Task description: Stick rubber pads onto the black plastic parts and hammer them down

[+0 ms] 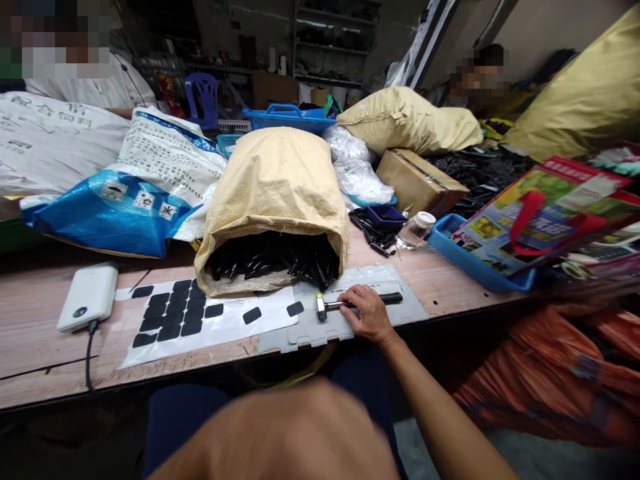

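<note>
My right hand (367, 312) is at the table's front edge, its fingers closed round the shaft of a small hammer (393, 298) with a black handle. The hammer lies over a grey sheet (413, 310), head pointing left. My left hand (300, 433) is raised close to the camera, large and blurred, and its fingers cannot be made out. Just behind the hammer, a tan sack (280, 173) lies with its mouth facing me, full of black slender pieces (270, 257). Left of the hammer is a white sheet (215, 340) with rounded black patches (175, 313) on it.
A white power bank (89, 297) with a cable sits at left, below a blue-and-white sack (120, 207). Toward the right are a clear jar (416, 230), a cardboard box (420, 180) and a blue tray (520, 280) under a printed bag (530, 207). Two people are beyond the table.
</note>
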### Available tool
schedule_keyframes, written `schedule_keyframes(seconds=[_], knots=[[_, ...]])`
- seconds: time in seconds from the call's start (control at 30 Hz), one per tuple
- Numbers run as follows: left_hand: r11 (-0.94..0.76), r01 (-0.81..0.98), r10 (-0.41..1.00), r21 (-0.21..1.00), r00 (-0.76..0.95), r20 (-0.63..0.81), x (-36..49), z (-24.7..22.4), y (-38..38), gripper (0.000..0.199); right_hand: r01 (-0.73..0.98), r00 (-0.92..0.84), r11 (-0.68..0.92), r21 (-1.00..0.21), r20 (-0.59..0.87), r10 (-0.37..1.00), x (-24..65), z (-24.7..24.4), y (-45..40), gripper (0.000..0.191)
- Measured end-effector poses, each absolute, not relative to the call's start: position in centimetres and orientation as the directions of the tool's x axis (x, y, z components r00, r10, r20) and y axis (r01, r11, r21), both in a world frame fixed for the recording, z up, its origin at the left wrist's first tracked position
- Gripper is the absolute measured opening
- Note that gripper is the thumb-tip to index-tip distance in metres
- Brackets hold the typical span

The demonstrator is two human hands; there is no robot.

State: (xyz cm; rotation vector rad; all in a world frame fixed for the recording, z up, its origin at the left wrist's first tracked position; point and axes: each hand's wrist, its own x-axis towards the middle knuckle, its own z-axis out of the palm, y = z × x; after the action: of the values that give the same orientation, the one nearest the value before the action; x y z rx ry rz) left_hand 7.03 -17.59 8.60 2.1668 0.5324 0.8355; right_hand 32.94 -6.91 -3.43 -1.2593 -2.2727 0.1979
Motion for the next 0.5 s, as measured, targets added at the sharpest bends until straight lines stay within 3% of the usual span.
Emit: schedule_keyframes(seconds=[0.1,0.2,0.33,0.5], knots=[[-0.663,0.394,0.694,0.637,0.643,0.324,8.1,7.2,-9.4,0.036,0.745,-0.431,0.559,-0.364,0.378,0.82,32.9,-3.3,-7.0,0.013],[-0.605,0.718,0.796,0.343,0.558,0.235,8.9,5.1,-2.4,0.038,0.746,-0.432,0.554,-0.368,0.364,0.825,32.9,-3.1,-7.1,0.015],[-0.697,0.699,0.717,0.157,0.684,0.135,9.4,2.9,2.4,0.03,0.74,-0.436,0.556,-0.378,0.361,0.825,33.0,-3.1,-7.1,0.016],[-0.776,0.63,0.63,0.042,0.77,0.099,10.5,3.0,3.5,0.015,0.74,-0.433,0.552,-0.384,0.356,0.828,33.1,-3.3,-7.1,0.017]])
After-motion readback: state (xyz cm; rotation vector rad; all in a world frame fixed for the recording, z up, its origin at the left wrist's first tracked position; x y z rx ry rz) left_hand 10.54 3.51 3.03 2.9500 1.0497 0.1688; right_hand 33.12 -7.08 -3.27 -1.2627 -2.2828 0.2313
